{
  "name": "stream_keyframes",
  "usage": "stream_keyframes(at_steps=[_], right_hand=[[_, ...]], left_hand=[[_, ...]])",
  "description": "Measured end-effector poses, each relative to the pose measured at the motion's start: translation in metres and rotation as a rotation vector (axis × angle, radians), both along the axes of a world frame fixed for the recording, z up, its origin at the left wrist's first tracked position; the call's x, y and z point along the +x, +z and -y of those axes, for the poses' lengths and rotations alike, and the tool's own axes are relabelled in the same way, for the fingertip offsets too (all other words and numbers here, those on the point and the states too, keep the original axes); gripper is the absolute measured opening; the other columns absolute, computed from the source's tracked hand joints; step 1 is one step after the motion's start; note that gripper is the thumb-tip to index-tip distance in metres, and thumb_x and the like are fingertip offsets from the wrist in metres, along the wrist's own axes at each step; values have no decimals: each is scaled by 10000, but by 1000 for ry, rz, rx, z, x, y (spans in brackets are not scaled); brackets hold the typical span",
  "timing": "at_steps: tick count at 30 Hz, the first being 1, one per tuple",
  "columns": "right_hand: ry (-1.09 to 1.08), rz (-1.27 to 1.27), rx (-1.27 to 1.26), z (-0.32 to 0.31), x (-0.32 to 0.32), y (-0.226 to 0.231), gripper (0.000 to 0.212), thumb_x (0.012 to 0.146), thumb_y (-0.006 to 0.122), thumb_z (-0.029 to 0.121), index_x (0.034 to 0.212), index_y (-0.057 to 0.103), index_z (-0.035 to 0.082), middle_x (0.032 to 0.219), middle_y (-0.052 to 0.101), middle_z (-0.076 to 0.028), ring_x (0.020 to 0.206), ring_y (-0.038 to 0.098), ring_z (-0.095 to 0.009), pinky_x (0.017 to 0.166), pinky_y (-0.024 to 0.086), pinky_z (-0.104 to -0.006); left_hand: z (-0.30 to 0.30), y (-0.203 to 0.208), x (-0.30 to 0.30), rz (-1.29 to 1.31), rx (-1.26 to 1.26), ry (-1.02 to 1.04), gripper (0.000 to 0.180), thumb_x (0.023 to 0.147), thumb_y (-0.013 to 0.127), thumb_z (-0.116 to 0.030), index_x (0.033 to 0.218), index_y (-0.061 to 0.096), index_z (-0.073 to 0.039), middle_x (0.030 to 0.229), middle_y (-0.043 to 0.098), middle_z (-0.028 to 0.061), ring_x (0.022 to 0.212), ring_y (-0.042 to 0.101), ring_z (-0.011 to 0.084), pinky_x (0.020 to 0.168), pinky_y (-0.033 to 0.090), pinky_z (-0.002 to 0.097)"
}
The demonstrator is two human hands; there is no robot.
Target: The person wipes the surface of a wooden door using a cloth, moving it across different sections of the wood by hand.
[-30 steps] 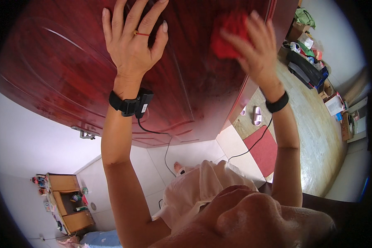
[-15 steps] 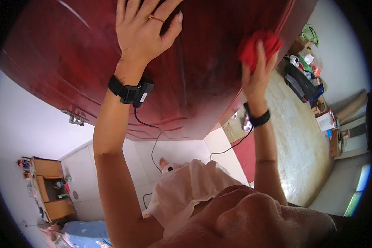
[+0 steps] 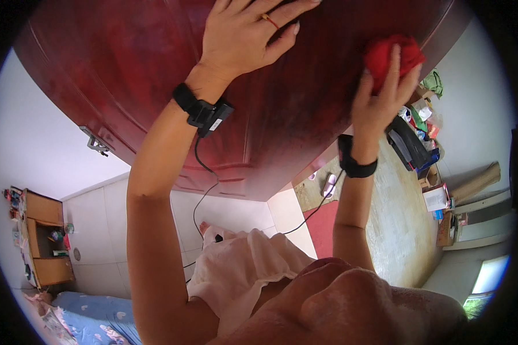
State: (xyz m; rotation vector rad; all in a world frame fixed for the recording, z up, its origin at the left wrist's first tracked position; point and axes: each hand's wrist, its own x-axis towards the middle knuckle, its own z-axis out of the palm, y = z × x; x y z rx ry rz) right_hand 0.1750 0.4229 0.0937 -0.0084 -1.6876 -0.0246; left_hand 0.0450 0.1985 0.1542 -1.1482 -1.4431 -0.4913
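Observation:
A dark red wooden door [image 3: 155,75] with moulded panels fills the upper part of the head view. Flat against its face lies my left hand [image 3: 242,40], fingers stretched out and thumb apart, holding nothing; some fingertips run past the top edge. Near the door's right edge, my right hand [image 3: 383,98] presses a bunched red cloth [image 3: 394,60] to the surface, fingers laid over it. Black wrist straps sit on both arms, the left one carrying a small black box [image 3: 216,119] with a cable.
Cables hang from both wrists. A metal latch [image 3: 95,141] is on the white wall at left. Beyond the door's right edge are slippers [image 3: 328,185], a red mat [image 3: 321,224] and piled goods [image 3: 408,144]. A wooden cabinet [image 3: 43,238] and blue bedding [image 3: 92,316] lie lower left.
My left hand has slid to the right across the door. My right hand, with the red cloth, has also shifted right along the door's edge. The view has turned slightly.

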Motion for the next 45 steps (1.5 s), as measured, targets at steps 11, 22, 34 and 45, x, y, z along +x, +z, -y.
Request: stream_keyframes(at_steps=[11, 22, 34, 45], right_hand=[[108, 463, 281, 80, -22, -80, 555, 744, 630, 50, 1243, 703, 281, 1385, 557, -120, 1374, 469, -295, 1152, 318, -519], [-9, -70, -101, 88, -35, 43, 597, 904, 638, 89, 1475, 464, 104, 1517, 325, -334, 1417, 333, -465, 1158, 285, -475], [-13, 396, 401, 156, -62, 10, 696, 681, 718, 55, 1329, 631, 293, 1412, 520, -117, 1396, 432, -315, 1149, 313, -558], [13, -194, 91, 198, -124, 91, 617, 893, 694, 280, 1458, 488, 142, 1442, 424, -323, 1323, 419, -485, 1105, 331, -539]], left_hand=[[4, -8, -14, -23, 28, -153, 396, 899, 593, -218, 1291, 645, -221, 1446, 529, 10, 1391, 421, 274, 1169, 274, 505], [21, -3, -21, -32, 22, -329, 367, 903, 616, -216, 1266, 655, -259, 1399, 572, -35, 1335, 483, 203, 1187, 275, 471], [166, 10, -80, -146, -65, -175, 390, 904, 627, -223, 1291, 639, -272, 1423, 559, -11, 1337, 489, 248, 1143, 364, 469], [237, 17, -113, 50, 113, 126, 486, 928, 584, -255, 1408, 551, -184, 1534, 435, 74, 1423, 362, 351, 1176, 232, 562]])
